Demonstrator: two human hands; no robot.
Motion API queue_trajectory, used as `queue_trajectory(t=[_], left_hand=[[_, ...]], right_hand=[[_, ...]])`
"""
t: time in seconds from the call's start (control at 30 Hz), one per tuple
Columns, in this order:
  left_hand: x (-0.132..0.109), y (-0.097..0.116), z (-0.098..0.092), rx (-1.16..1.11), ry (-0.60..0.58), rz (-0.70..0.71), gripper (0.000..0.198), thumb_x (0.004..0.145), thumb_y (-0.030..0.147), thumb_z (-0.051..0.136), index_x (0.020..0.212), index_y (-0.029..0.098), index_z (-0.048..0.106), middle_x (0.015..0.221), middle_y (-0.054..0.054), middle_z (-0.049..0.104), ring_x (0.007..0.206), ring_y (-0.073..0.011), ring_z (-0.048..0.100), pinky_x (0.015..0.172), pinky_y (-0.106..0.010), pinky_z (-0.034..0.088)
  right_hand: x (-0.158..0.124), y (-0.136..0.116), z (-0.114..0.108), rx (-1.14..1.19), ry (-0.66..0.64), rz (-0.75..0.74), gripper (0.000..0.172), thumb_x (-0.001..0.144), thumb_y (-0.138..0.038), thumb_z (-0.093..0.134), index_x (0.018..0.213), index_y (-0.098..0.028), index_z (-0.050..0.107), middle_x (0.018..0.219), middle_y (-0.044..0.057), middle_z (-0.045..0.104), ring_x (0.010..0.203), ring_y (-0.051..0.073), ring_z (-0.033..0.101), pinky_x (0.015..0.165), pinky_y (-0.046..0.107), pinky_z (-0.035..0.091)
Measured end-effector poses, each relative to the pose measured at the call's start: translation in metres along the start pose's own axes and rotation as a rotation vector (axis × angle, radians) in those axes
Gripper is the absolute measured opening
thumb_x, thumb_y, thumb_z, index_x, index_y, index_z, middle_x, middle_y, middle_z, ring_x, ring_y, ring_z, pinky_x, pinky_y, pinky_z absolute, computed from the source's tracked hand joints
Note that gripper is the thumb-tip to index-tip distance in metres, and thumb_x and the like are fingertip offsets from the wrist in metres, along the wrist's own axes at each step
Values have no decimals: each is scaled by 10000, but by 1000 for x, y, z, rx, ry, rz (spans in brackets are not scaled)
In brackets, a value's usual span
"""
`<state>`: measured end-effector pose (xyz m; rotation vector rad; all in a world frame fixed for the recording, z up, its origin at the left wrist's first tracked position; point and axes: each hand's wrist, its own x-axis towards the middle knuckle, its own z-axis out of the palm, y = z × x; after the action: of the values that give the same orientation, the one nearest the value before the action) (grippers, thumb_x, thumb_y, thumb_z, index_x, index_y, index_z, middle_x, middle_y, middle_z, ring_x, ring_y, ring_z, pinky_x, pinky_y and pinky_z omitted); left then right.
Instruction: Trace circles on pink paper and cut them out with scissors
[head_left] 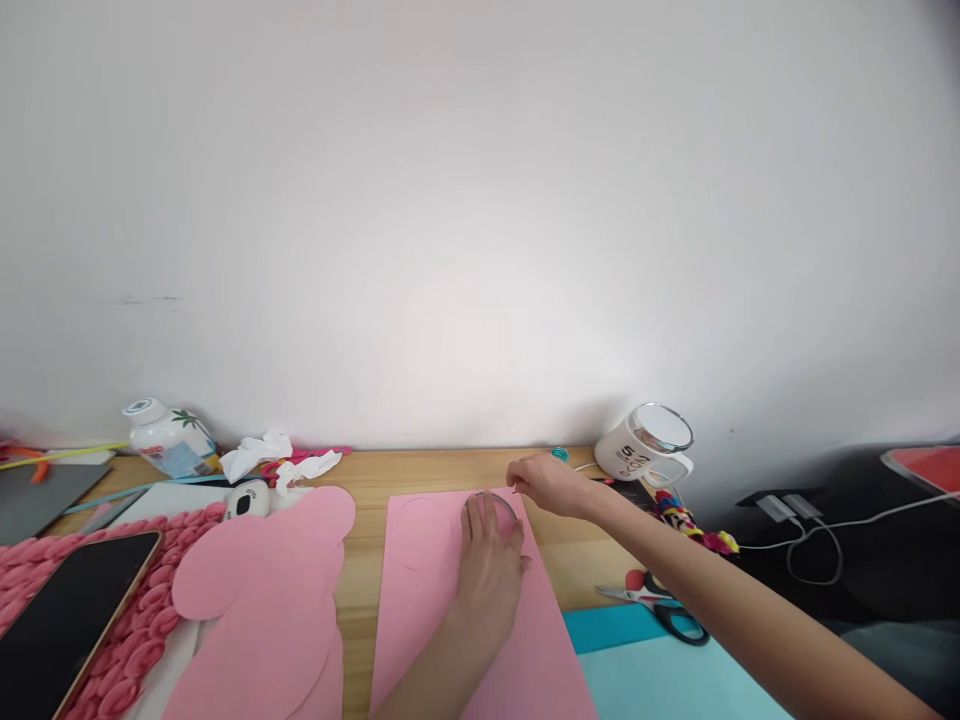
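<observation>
A pink paper sheet lies on the wooden desk in front of me. My left hand rests on a round, grey-rimmed object near the sheet's top edge, its fingers curved over the object and pressing it down. A faint circle outline shows on the sheet just left of it. My right hand reaches in from the right, fingers pinched at the object's upper right rim. What the pinch holds is too thin to make out.
A cut pink shape lies to the left, beside a pink knitted piece with a dark phone on it. Scissors and teal paper lie to the right. A white mug, a bottle and crumpled tissue stand along the wall.
</observation>
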<state>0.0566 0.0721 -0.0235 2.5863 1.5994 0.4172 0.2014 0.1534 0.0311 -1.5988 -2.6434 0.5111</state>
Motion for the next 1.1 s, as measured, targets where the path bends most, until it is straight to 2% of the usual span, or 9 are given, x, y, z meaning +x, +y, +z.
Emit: queue_trajectory(t=[0.13, 0.27, 0.43, 0.53, 0.6, 0.67, 0.87, 0.97, 1.1], left_hand=[[8, -1, -25, 0, -198, 32, 325, 828, 325, 539, 1114, 184, 604, 1265, -146, 465, 1164, -332, 399, 927, -484, 355], [15, -5, -37, 9, -280, 85, 301, 818, 345, 554, 1068, 195, 627, 1181, -141, 524, 1088, -303, 448, 852, -406, 388], [19, -10, -49, 46, -358, 146, 238, 849, 255, 467, 1011, 225, 639, 1106, -129, 555, 1038, -287, 471, 783, -364, 389], [19, -10, -57, 78, -393, 176, 239, 759, 109, 519, 944, 207, 634, 1032, -116, 582, 984, -267, 502, 766, -342, 386], [19, -9, -61, 95, -407, 184, 294, 676, 32, 555, 921, 181, 619, 1020, -114, 590, 972, -259, 514, 763, -327, 387], [19, -6, -63, 105, -405, 175, 318, 662, 15, 558, 946, 152, 599, 1036, -129, 592, 967, -257, 522, 763, -325, 393], [21, -4, -64, 101, -396, 124, 182, 773, 108, 532, 946, 126, 587, 1028, -139, 606, 956, -238, 543, 783, -337, 416], [23, -8, -62, 104, -417, 108, 231, 800, 212, 580, 1012, 119, 572, 1058, -109, 593, 983, -224, 542, 816, -373, 438], [27, -11, -61, 101, -445, 97, 286, 841, 325, 553, 1064, 146, 558, 1092, -72, 574, 1001, -207, 548, 840, -414, 456]], right_hand=[[-18, -6, 14, 127, 110, 173, 245, 817, -90, 389, 858, -144, 625, 784, 62, 687, 720, 166, 639, 604, 232, 413], [-24, -13, 32, 221, 148, 267, 290, 824, -73, 340, 860, -125, 623, 709, 45, 680, 592, 128, 636, 527, 204, 422], [-13, -20, 38, 212, 168, 337, 235, 846, -78, 400, 871, -115, 630, 690, 37, 668, 667, 138, 635, 628, 238, 463], [-4, -21, 37, 185, 136, 345, 161, 893, -218, 489, 898, -120, 617, 828, 34, 655, 764, 143, 622, 728, 314, 494], [1, -21, 36, 165, 107, 348, 197, 890, -294, 519, 958, -129, 602, 954, 45, 632, 845, 157, 609, 769, 359, 500], [5, -21, 36, 145, 74, 353, 220, 890, -304, 519, 1017, -138, 588, 1029, 59, 611, 898, 173, 597, 788, 375, 499], [14, -23, 33, 97, -42, 358, 256, 887, -299, 523, 1091, -148, 559, 1093, 71, 584, 922, 184, 590, 783, 380, 505], [15, -24, 31, 78, -73, 366, 267, 885, -299, 526, 1105, -151, 553, 1109, 74, 577, 939, 190, 586, 794, 388, 501], [10, -23, 30, 66, -86, 400, 264, 885, -300, 527, 1105, -157, 555, 1116, 74, 575, 943, 190, 584, 796, 383, 499]])
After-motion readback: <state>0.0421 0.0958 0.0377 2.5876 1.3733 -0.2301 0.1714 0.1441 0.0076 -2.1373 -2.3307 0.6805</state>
